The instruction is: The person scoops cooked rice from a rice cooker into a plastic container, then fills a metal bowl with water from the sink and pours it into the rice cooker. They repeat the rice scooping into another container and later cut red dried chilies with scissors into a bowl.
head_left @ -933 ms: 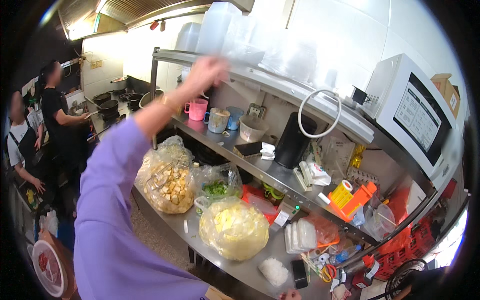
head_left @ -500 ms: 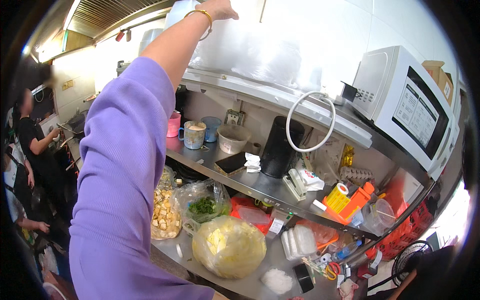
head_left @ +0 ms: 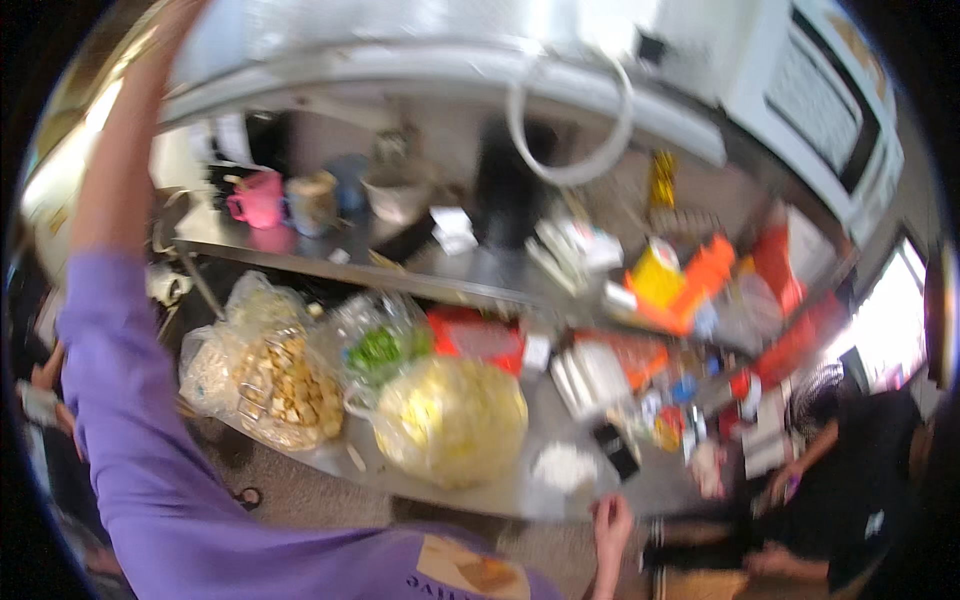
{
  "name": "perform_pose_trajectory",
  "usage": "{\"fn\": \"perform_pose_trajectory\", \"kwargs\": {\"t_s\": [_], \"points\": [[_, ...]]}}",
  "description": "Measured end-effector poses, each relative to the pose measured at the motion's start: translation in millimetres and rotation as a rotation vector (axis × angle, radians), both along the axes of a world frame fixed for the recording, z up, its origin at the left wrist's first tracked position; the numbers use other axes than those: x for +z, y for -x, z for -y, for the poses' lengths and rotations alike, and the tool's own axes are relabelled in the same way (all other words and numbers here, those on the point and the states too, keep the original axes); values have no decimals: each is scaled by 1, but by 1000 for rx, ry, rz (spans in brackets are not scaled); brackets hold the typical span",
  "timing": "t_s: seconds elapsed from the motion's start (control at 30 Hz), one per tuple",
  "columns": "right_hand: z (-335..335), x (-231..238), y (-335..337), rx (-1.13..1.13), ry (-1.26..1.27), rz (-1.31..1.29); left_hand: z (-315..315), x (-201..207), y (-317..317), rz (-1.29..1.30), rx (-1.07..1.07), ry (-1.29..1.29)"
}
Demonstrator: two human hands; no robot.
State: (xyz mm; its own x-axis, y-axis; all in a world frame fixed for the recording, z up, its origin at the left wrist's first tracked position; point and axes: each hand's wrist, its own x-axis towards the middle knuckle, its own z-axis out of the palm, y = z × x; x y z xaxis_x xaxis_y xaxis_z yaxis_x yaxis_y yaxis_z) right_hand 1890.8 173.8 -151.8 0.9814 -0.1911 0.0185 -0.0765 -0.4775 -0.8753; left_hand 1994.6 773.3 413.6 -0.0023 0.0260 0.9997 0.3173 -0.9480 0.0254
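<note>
Grey-brown floor shows below the front edge of the metal bench, a steel shelf runs above its back edge before a pale wall, and a bright opening glares beyond its right end.

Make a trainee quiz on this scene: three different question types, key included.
1. Which is nearest the right hand? (a) microwave (b) white bundle (c) blue mug
2. True or false: the pink mug stands on the shelf above the counter.
3. Fill in: behind and left of the big yellowish bag, a clear bag shows ____ contents.

Key: 1 b; 2 true; 3 green.
</note>
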Motion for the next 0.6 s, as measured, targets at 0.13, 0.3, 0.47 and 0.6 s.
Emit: {"fn": "perform_pose_trajectory", "kwargs": {"t_s": [0.13, 0.3, 0.47, 0.6], "points": [[-12, 6, 7, 87, -56, -24, 2, -194, 79, -108, -308, 199], [-32, 23, -6, 274, -830, -226, 144, -415, 137, -821, -986, 147], [-11, 13, -18, 330, -1128, -449, 301, -503, 131, -1254, -1474, 65], [28, -19, -23, 230, -763, -441, 347, -518, 119, -1286, -1507, 425]]}}
